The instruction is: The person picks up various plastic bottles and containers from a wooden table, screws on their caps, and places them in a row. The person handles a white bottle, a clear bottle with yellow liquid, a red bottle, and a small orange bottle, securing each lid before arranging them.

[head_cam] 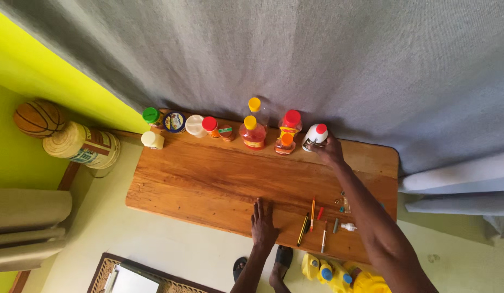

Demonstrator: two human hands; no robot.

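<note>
We're looking down on the wooden table (208,179), and our right hand (329,150) is up at its far edge, grip closed round a white bottle with a red cap (315,135), which stands tilted on the table hard against the grey curtain (295,49). Just beside that bottle, toward the table's middle, stand a small orange-capped bottle (285,144) and a taller red-capped bottle (291,122), close enough that we can't tell whether they touch it.

Our left hand (262,223) lies flat on the table's near edge, fingers spread, grip open and holding nothing.

Along the far edge the row runs on: a red bottle with a yellow cap (252,133), another yellow-capped bottle (255,106) behind it, a red-capped jar (210,126), a clear lidded tub (195,125), a blue-rimmed tin (174,122) and a green-capped bottle (151,115) at the corner, with a cream-capped bottle (152,140) just inside it.

The table's whole middle is bare wood, so plenty of room between the two hands. Near the front edge beside the left hand lie pens and pencils (312,217) in loose parallel, with a small white spray nozzle (348,227) under the right forearm.

Off the table's left end, a basketball (39,117) and a roll of woven matting (84,145) sit on the floor.
</note>
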